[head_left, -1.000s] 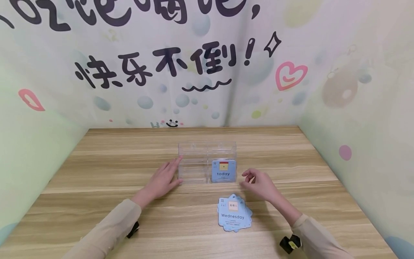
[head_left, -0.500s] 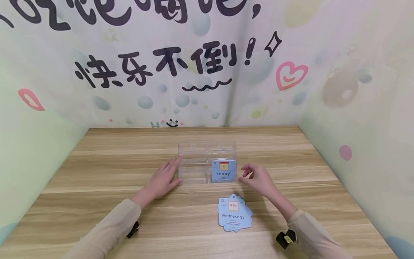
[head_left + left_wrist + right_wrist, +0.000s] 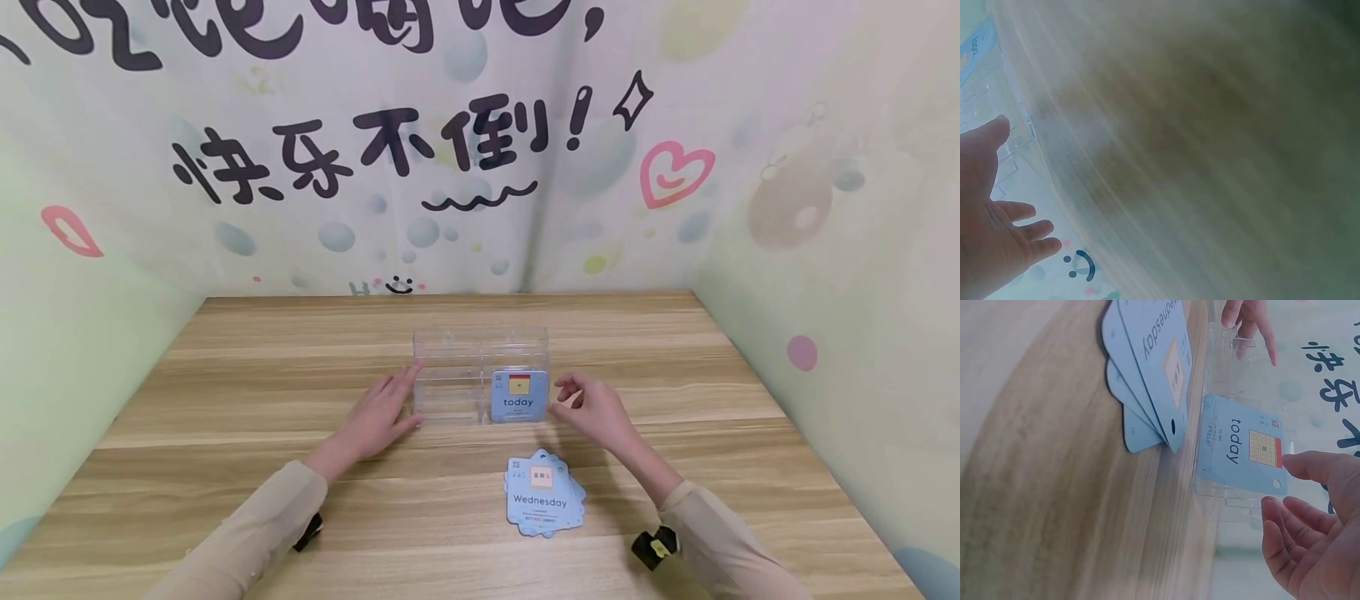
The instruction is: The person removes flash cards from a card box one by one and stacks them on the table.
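My left hand (image 3: 372, 421) is lying flat against the clear box (image 3: 450, 375), gripping nothing; my right hand (image 3: 592, 410) is hovering loosely curled, empty, beside the "today" card (image 3: 519, 397).

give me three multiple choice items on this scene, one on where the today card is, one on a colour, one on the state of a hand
1. Where is the today card?
A. flat on the table
B. standing in the front right compartment of the clear organizer
C. pinched in the left hand

2. What colour are the cards in the pile topped by Wednesday?
A. light blue
B. red
C. green

3. How is the left hand?
A. curled into a fist in the air
B. pinching a card
C. fingers straight, resting against the organizer's left side

Key: 1 B, the card stands upright behind the clear front wall on the right; 2 A, all the fanned cards show light blue faces; 3 C, the head view shows straight fingers touching the left wall, holding nothing.
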`<state>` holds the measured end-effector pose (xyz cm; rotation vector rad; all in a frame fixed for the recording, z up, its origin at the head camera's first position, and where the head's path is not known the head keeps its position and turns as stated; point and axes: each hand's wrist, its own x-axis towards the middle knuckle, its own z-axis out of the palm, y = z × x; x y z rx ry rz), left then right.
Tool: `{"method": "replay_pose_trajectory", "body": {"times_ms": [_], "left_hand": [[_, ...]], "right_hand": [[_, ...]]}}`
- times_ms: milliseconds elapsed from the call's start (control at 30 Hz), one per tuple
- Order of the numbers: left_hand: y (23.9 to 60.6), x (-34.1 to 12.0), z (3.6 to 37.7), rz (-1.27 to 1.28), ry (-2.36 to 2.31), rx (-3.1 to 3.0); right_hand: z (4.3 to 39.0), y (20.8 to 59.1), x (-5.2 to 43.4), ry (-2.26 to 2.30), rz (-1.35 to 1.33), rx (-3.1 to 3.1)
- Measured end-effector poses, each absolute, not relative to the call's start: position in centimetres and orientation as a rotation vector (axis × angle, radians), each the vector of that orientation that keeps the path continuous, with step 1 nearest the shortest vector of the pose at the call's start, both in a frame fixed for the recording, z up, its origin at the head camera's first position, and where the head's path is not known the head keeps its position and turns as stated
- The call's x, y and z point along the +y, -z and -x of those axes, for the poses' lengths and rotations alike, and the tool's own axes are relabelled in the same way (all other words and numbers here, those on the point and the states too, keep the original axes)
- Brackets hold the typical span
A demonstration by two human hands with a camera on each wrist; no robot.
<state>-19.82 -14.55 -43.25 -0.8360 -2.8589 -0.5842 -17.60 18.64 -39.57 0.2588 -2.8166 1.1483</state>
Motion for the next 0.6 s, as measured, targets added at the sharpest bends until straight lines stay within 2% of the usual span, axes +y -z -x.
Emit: {"method": "replay_pose_trajectory", "body": {"times_ms": [600], "left_hand": [[43.4, -14.6, 19.9, 0.835, 0.588, -2.865]], "right_hand": [[19.0, 39.8, 18.4, -1.197, -0.253, -2.785]]}}
